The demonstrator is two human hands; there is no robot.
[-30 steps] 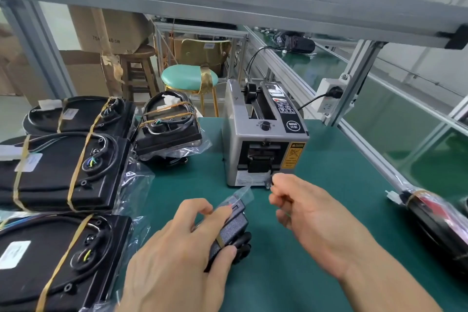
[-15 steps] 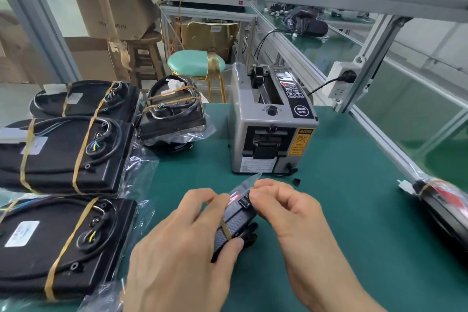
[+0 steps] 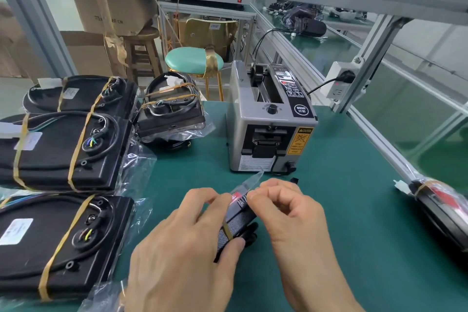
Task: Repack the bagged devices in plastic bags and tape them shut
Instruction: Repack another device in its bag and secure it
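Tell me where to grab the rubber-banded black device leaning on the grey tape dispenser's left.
Judging by its pose, grip the rubber-banded black device in clear plastic by its two long side edges, coming from above: its cable-wound face tilts up, and neighbouring bagged devices crowd its left.

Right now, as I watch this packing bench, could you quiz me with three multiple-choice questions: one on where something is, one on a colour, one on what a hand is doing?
1. Where does the tape dispenser stand?
A. beyond the hands
B. on the stool
C. on the stacked devices

2. What colour is the table mat?
A. red
B. green
C. white

3. What is the left hand doing?
A. lying flat on the mat
B. pressing the dispenser knob
C. gripping a small black device

Answers: 1 A, the dispenser sits on the mat behind both hands. 2 B, the surface is dark green. 3 C, its fingers and thumb curl round the device.
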